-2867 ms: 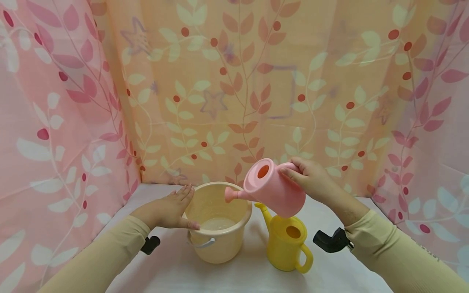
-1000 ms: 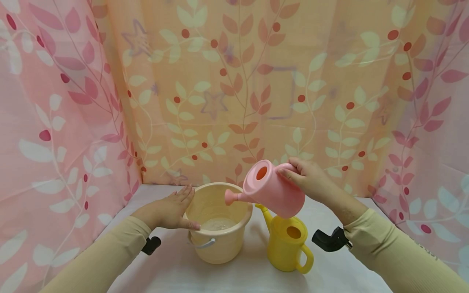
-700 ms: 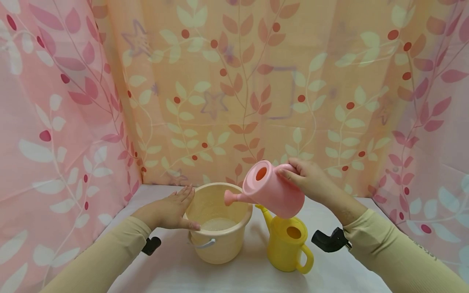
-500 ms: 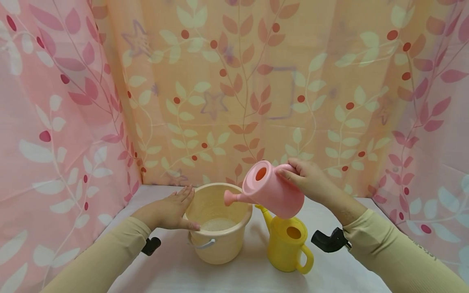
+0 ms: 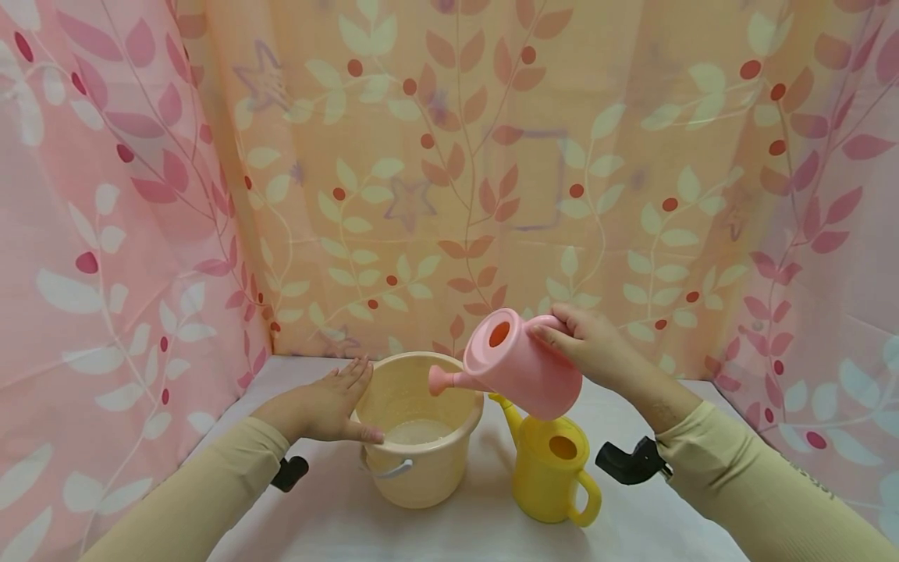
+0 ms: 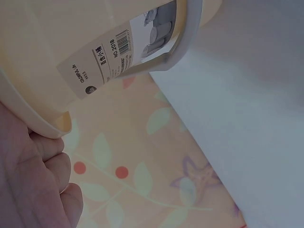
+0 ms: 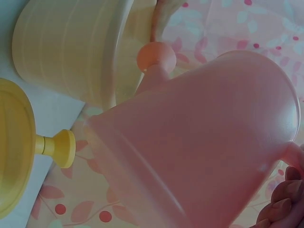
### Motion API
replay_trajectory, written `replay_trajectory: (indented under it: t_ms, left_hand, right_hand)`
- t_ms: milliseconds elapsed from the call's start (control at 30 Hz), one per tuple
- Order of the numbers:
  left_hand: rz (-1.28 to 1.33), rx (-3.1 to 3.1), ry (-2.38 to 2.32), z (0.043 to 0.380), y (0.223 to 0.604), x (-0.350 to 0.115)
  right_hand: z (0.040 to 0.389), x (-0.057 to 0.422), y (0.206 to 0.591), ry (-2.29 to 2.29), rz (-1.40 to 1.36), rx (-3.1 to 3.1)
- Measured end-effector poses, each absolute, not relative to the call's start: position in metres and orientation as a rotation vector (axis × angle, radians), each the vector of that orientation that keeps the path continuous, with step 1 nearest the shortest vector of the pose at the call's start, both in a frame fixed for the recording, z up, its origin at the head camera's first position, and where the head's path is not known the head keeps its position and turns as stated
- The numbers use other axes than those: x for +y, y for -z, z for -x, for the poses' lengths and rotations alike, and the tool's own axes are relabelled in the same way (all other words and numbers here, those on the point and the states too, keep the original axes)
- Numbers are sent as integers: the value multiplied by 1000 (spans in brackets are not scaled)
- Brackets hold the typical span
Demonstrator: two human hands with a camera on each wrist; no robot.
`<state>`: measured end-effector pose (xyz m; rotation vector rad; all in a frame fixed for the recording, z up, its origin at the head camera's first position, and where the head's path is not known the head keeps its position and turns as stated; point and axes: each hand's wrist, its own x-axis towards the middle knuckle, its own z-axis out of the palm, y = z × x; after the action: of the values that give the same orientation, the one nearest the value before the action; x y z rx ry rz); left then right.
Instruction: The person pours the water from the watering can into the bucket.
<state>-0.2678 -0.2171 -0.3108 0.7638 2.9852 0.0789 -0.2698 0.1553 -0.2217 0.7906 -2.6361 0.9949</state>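
My right hand (image 5: 586, 339) grips the handle of a pink watering can (image 5: 530, 371), holding it in the air tilted to the left. Its round spout head (image 5: 438, 380) is over the inside of a cream bucket (image 5: 424, 476). Clear liquid, seemingly water (image 5: 416, 433), lies shallow at the bucket's bottom. My left hand (image 5: 323, 406) rests on the bucket's left rim with fingers extended and thumb across the near edge; the left wrist view shows its fingers (image 6: 50, 161) at the rim. Upright below the pink can stands a yellow watering can (image 5: 548, 476).
A white-covered table (image 5: 485, 535) carries the bucket and yellow can. Patterned leaf curtains (image 5: 449, 195) enclose the back and both sides. The bucket's grey handle (image 5: 395, 469) hangs down in front, and a printed label (image 6: 111, 52) is on its outer wall.
The pink can has tipped slightly and shifted a little left over about three seconds. Water ripples in the bucket vary. My left hand stays on the rim, and the yellow can stays put.
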Motion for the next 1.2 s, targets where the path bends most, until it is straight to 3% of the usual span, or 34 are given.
replay_trajectory:
  t_ms: [1200]
  left_hand:
    - [-741,2981,-70,271,315,-219]
  right_hand:
    - [267,153,222,-1045,-781,-2646]
